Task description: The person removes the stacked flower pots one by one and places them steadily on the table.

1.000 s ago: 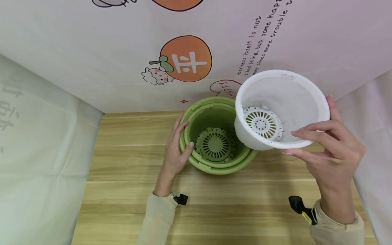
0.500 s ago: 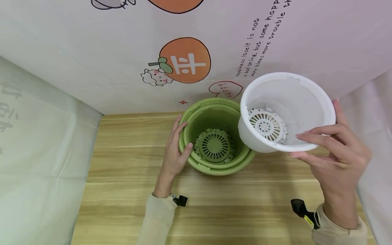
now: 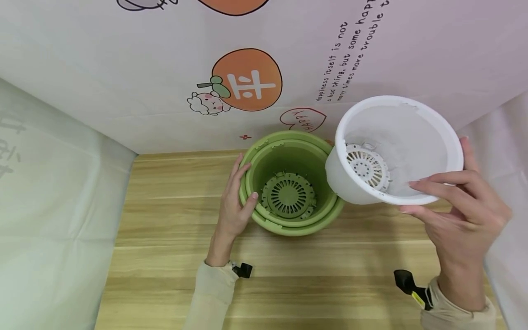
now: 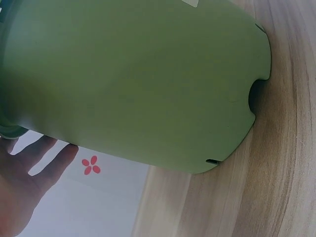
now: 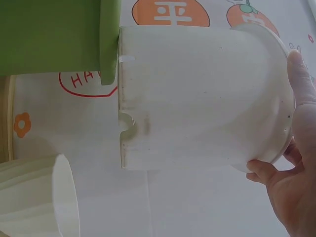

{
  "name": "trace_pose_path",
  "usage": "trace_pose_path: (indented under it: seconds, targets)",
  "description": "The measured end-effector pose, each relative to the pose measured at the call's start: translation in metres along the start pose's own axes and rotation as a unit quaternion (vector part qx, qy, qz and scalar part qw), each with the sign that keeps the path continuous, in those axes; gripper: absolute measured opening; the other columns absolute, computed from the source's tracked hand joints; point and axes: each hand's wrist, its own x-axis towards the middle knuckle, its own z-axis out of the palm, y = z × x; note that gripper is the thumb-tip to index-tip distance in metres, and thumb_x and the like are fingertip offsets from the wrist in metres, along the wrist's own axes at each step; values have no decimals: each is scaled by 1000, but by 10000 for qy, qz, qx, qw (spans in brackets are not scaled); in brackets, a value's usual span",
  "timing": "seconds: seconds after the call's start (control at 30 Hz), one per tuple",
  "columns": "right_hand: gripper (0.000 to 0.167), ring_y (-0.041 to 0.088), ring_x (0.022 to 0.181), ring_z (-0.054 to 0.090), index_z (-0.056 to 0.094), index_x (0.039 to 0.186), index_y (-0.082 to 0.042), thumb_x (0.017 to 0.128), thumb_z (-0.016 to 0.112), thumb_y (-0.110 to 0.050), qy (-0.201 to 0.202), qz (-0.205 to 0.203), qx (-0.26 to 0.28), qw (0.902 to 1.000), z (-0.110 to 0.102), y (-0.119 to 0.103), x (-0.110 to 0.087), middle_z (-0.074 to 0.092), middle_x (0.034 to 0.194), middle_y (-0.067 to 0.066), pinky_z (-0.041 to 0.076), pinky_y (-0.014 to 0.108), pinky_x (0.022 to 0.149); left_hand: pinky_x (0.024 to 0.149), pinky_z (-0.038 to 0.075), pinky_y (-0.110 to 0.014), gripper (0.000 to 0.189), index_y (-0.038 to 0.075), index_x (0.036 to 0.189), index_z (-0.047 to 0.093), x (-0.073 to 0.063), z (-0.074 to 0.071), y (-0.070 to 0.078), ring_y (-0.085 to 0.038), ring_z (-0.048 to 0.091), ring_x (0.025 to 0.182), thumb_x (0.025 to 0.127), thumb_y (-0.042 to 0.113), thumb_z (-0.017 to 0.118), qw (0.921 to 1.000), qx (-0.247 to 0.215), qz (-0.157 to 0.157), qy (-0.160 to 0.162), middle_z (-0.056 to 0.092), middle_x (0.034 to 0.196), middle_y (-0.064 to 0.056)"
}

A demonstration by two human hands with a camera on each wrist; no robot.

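Note:
In the head view, two green plastic flower pots [image 3: 257, 215] stand nested on the table, slotted base visible inside. My left hand [image 3: 234, 206] holds their left rim, thumb over the edge and fingers along the outside. My right hand [image 3: 466, 220] grips the right rim of a white flower pot [image 3: 404, 133], with fingers inside and thumb below. This pot is tilted in the air, and its lower end overlaps the green rim in the head view. The right wrist view shows its notched base close to the green pot [image 5: 54, 37]. The left wrist view shows the green wall [image 4: 138, 84].
A second whitish pot [image 5: 29, 197] appears at the lower left of the right wrist view; the head view does not show it. The wooden table [image 3: 173, 211] meets a printed cloth wall [image 3: 165, 91] behind the pots. White cloth also hangs at both sides.
My right hand has moved the white pot to the right, uncovering more of the green rim. My left hand and the green pots have stayed in place.

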Motion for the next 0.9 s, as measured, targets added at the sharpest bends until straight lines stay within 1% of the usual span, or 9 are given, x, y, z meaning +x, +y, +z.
trace_pose_path:
  seconds: [0.1,0.17,0.23,0.33,0.47,0.53,0.6,0.73,0.9]
  targets:
    - [54,3,62,61,66,54,13,44,98,-29,73,55,-89,9999,-2,-1,1,61,58,11,32,57,114,119,24,-52,65,4,148,42,-1,0,-4,-29,25,148,87,24,54,10000,-49,72,-5,24,163,-13]
    - [54,4,64,63,66,54,13,44,98,-29,102,101,-127,9998,-3,-1,2,62,58,11,32,56,114,119,24,-52,64,5,148,42,0,0,-5,-29,25,148,88,23,54,9999,-72,117,-2,24,162,-17]
    - [55,5,65,64,66,55,14,44,98,-28,125,147,-118,9997,-5,0,3,62,59,12,32,56,114,119,24,-51,64,4,147,42,0,1,-5,-29,25,148,87,23,54,9999,-60,112,7,25,161,-17]
    - [55,6,64,64,65,55,15,43,98,-28,184,165,-106,9996,-6,0,3,62,59,12,32,56,114,119,24,-51,65,-1,146,42,0,1,-4,-30,26,148,86,22,55,10000,-31,60,36,26,161,-17]
    - [55,3,62,61,65,54,14,42,98,-29,282,150,-151,9994,-6,0,2,62,58,12,31,55,114,119,23,-53,65,-8,142,43,0,2,-4,-37,27,146,83,14,57,9999,-109,51,92,26,160,-20]
    - [56,2,62,61,65,54,14,41,98,-31,339,137,-212,9991,-6,0,2,62,59,12,31,55,115,119,23,-54,64,-8,142,43,0,2,-3,-38,27,146,82,10,58,9998,-143,76,91,25,160,-21]
    - [56,2,62,61,65,54,13,41,98,-31,414,136,-199,9989,-6,0,2,62,59,12,31,55,115,119,23,-53,65,-6,143,43,0,2,-3,-36,27,147,83,11,58,9999,-115,76,64,25,161,-18]
    - [56,2,62,61,65,53,13,40,98,-31,536,28,-193,9984,-6,2,1,61,59,13,31,55,115,119,24,-51,65,1,147,42,-1,1,-3,-30,26,148,86,19,56,10000,-51,50,25,23,163,-9]
    - [55,6,66,63,65,54,14,41,98,-29,569,-3,-141,9983,-7,3,1,64,61,13,30,55,115,119,23,-51,66,5,148,41,-1,0,-4,-28,25,148,87,25,55,10000,-51,24,7,22,164,-5]
